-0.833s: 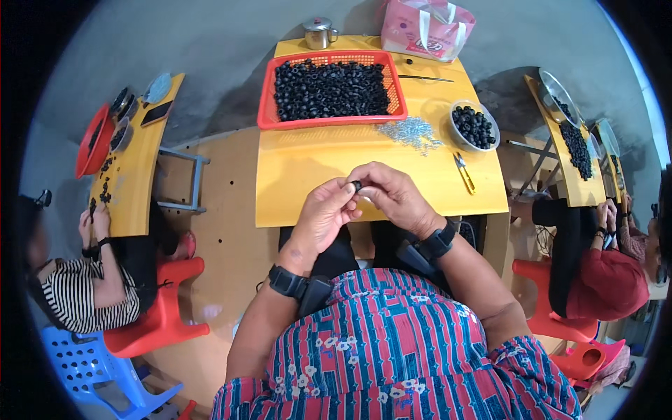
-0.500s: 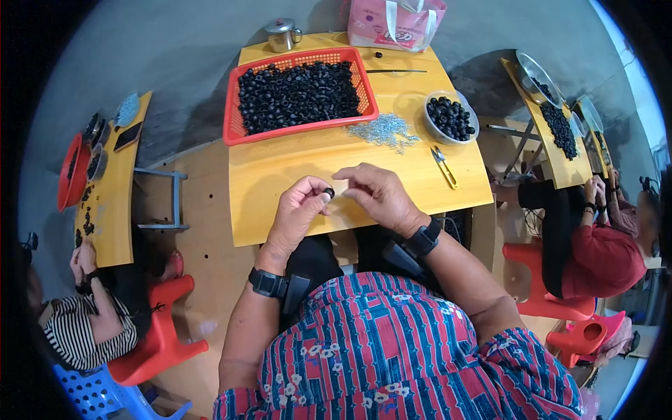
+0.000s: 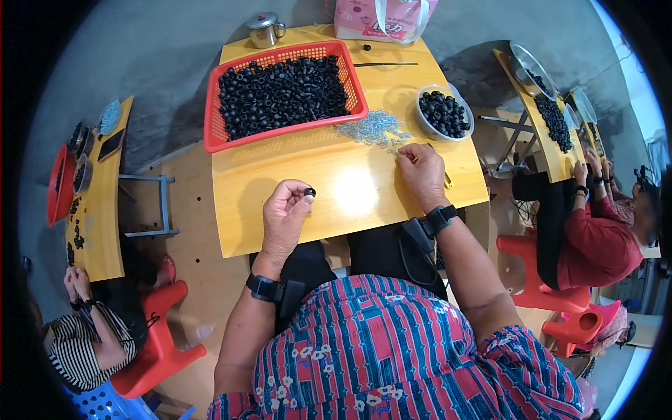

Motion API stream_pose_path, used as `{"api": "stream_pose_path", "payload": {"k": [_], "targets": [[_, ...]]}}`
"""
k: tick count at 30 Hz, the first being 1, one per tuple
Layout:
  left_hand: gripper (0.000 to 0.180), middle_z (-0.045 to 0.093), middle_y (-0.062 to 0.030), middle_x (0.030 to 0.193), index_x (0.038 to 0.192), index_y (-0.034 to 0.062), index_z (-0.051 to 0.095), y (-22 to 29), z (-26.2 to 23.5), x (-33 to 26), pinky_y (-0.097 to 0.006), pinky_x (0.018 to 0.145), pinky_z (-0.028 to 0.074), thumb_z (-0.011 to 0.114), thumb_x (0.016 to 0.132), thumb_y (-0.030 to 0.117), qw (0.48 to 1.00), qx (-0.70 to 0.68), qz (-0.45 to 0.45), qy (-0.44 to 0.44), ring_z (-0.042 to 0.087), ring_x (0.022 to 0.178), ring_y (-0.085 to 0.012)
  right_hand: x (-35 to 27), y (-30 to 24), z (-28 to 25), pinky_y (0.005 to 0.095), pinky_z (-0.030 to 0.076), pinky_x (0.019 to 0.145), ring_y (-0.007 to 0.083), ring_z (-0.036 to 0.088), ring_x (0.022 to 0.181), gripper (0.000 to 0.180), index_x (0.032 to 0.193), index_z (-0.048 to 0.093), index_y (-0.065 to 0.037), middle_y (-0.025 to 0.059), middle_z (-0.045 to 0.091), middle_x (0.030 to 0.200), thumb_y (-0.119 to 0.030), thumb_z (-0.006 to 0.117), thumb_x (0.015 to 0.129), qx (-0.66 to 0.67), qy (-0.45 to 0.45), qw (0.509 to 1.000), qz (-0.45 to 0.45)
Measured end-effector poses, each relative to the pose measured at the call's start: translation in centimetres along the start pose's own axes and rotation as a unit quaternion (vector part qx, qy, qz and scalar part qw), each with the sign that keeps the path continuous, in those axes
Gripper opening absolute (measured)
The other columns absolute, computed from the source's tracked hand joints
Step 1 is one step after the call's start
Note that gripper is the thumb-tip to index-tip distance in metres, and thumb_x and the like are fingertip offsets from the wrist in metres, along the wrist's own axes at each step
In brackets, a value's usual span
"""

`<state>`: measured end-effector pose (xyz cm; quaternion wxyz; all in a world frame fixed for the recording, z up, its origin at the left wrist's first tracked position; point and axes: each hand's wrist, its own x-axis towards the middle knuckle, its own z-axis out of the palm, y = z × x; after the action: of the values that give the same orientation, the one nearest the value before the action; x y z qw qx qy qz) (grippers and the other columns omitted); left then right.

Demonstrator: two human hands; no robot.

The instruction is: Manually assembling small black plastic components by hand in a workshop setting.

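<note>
My left hand (image 3: 283, 213) is above the near part of the yellow table, pinching a small black round part (image 3: 309, 192) between thumb and fingertips. At the right, my right hand (image 3: 423, 175) has its thumb and fingers drawn together at the near edge of a pile of small shiny pale-blue pieces (image 3: 372, 129). Whether a piece is in its fingertips is too small to see. Yellow thread snips (image 3: 449, 182) lie mostly hidden beneath that hand. A red plastic basket (image 3: 280, 133) full of small black parts stands at the back left.
A clear bowl (image 3: 423, 124) of black round parts stands at the table's right. Behind are a metal cup (image 3: 264, 33), a thin dark rod (image 3: 385, 64) and a pink bag (image 3: 357, 26). People work at side tables (image 3: 112, 210) left and right.
My hands have come apart. The right hand has moved right and away from me to the pile of shiny pieces; the left still holds the black part. The whole view has shifted slightly.
</note>
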<state>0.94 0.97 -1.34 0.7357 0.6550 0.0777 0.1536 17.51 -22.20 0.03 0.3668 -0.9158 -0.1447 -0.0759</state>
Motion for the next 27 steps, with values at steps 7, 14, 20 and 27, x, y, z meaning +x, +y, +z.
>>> {"api": "stream_pose_path", "payload": {"k": [7, 14, 20, 27], "targets": [[0.012, 0.056, 0.0, 0.087, 0.102, 0.0022, 0.057, -0.1, -0.1, 0.1, -0.021, 0.068, 0.049, 0.061, 0.091, 0.004, 1.0, -0.006, 0.002, -0.004, 0.055, 0.074, -0.0058, 0.4, -1.1, 0.1, 0.0365, 0.05, 0.068, 0.0277, 0.062, 0.072, 0.011, 0.085, 0.07, -0.004, 0.0121, 0.065, 0.076, -0.012, 0.068, 0.078, -0.075, -0.005, 0.997, -0.024], [0.012, 0.056, -0.0001, 0.087, 0.102, 0.0022, 0.057, 0.1, -0.1, 0.0, -0.022, 0.069, 0.049, 0.061, 0.092, 0.006, 1.0, -0.006, -0.006, -0.008, 0.055, 0.074, -0.0063, 0.3, -0.8, 0.1, 0.0393, 0.05, 0.07, 0.0319, 0.062, 0.076, 0.009, 0.08, 0.068, -0.003, 0.0142, 0.065, 0.078, -0.009, 0.062, 0.077, -0.003, -0.002, 1.0, 0.006], [0.011, 0.055, -0.0001, 0.086, 0.102, 0.0024, 0.057, 0.0, -0.1, -0.1, -0.022, 0.069, 0.049, 0.061, 0.092, 0.006, 1.0, -0.007, -0.005, -0.002, 0.055, 0.073, -0.0065, 0.0, -1.8, -0.6, 0.0397, 0.05, 0.069, 0.0341, 0.062, 0.076, 0.009, 0.077, 0.067, -0.003, 0.0151, 0.064, 0.08, -0.009, 0.061, 0.076, -0.007, -0.027, 1.0, 0.013], [0.011, 0.056, -0.0002, 0.087, 0.102, 0.0024, 0.057, 0.1, 0.0, -0.2, -0.022, 0.069, 0.049, 0.061, 0.092, 0.006, 1.0, -0.009, -0.009, -0.003, 0.055, 0.074, -0.0062, -0.3, -2.5, -0.7, 0.0418, 0.049, 0.072, 0.0339, 0.062, 0.078, 0.01, 0.074, 0.068, -0.002, 0.0154, 0.063, 0.08, -0.008, 0.059, 0.076, -0.057, -0.018, 0.998, -0.007]]}}
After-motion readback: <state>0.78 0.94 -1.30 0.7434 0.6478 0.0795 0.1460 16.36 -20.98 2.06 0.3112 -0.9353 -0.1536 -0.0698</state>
